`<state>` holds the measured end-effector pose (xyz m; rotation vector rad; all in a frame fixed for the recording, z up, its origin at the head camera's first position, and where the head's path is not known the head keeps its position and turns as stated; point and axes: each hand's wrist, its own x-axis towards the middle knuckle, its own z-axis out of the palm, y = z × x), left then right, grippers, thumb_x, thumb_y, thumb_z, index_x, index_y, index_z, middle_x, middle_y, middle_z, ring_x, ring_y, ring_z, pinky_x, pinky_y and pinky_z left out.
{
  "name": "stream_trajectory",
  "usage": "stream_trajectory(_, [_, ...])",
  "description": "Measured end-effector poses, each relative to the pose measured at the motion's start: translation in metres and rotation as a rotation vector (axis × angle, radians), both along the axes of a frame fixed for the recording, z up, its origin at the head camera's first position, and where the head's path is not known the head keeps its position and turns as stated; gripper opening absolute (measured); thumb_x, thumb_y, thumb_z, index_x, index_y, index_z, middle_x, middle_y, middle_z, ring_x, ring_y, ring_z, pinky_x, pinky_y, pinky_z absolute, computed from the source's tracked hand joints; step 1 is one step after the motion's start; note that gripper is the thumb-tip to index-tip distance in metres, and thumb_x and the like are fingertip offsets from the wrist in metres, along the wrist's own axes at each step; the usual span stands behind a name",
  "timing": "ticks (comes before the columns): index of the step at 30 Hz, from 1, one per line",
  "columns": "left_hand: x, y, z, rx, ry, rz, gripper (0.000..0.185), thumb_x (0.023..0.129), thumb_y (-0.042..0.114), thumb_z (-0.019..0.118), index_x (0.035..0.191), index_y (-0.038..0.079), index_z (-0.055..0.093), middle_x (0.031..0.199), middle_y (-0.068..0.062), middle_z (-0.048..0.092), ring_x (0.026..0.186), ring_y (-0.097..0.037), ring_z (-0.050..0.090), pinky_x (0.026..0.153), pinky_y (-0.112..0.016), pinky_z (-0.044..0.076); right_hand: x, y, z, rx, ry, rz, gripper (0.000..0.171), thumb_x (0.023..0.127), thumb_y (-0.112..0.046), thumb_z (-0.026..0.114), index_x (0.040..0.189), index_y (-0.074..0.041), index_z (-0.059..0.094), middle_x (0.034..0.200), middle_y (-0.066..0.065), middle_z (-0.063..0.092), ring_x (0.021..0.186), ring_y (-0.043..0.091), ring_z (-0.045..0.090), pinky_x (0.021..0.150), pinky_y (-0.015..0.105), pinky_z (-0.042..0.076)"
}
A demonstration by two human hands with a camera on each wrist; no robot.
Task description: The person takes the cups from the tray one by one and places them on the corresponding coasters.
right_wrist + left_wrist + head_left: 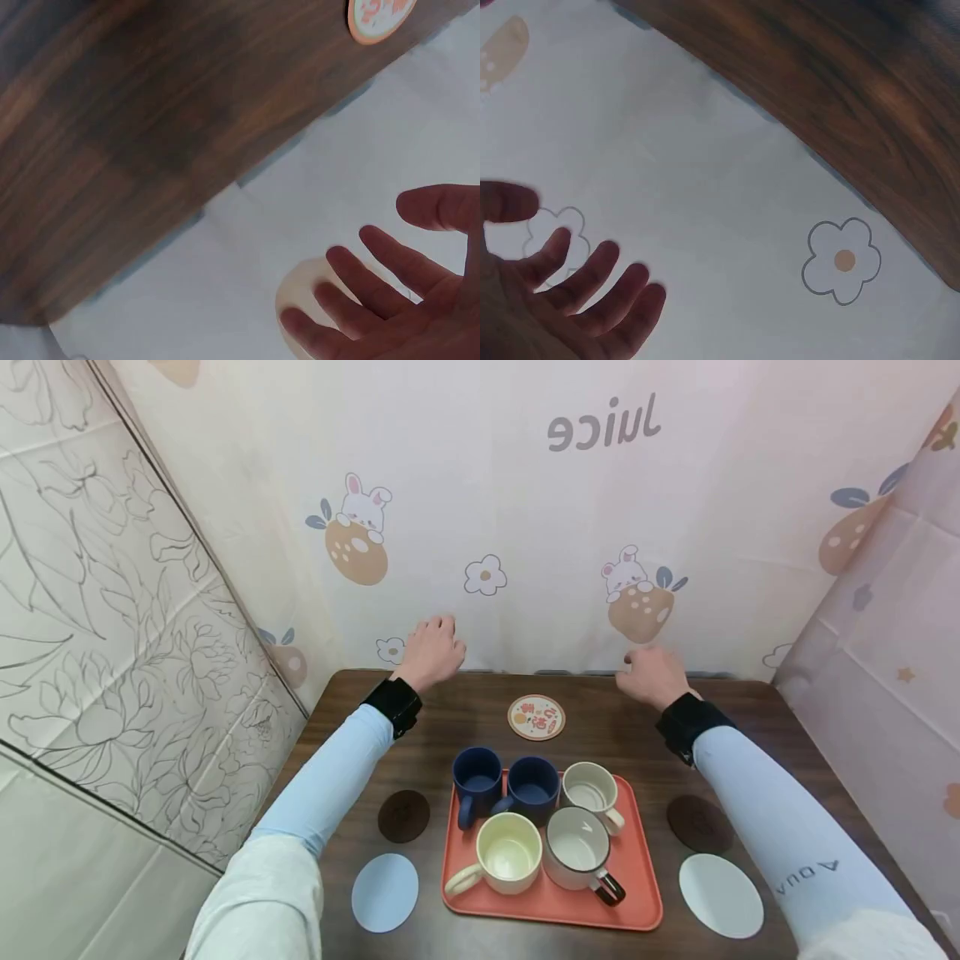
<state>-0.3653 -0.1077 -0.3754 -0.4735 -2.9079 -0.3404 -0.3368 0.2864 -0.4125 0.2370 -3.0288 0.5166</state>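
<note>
Above the table's far left edge my left hand [432, 652] hangs loosely curled, touching nothing; its spread fingers [592, 289] show in the left wrist view. My right hand [652, 675] hovers likewise at the far right, its relaxed fingers [367, 285] holding nothing. Between and nearer lies a red tray [540, 906] bearing a dark blue mug [477, 777], a second dark blue mug [532, 789], a small cream cup [589, 789], a pale yellow mug [508, 852] and a grey-white mug with a black handle [576, 847].
A round patterned coaster [536, 717] lies behind the tray. Left of the tray are a dark brown disc [403, 816] and a light blue disc [385, 893]; to the right, another brown disc [700, 824] and a pale disc [722, 896]. A printed curtain [540, 527] hangs behind the table.
</note>
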Motion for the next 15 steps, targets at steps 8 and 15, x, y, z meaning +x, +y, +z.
stream_trajectory(8, [0.042,-0.031,-0.039,-0.043,-0.126,-0.072,0.030,0.101,0.018,0.058,0.128,0.005,0.061,0.118,-0.014,0.059,0.105,-0.032,0.061,0.083,-0.047,0.055,0.032,-0.001,-0.024,-0.073,-0.120,0.074,0.038,0.092,-0.015,0.063,0.118,0.012,0.067,0.113,0.031,0.068,0.096,0.041,0.066,0.082,0.060,0.054])
stream_trajectory(15, [0.104,-0.063,-0.087,-0.123,-0.284,-0.041,0.038,0.101,0.021,0.071,0.137,0.010,0.064,0.128,-0.017,0.061,0.115,-0.038,0.062,0.093,-0.056,0.053,0.075,-0.004,-0.061,-0.136,-0.260,0.154,0.023,0.092,-0.010,0.070,0.107,0.008,0.071,0.093,0.016,0.071,0.079,0.027,0.065,0.070,0.046,0.056])
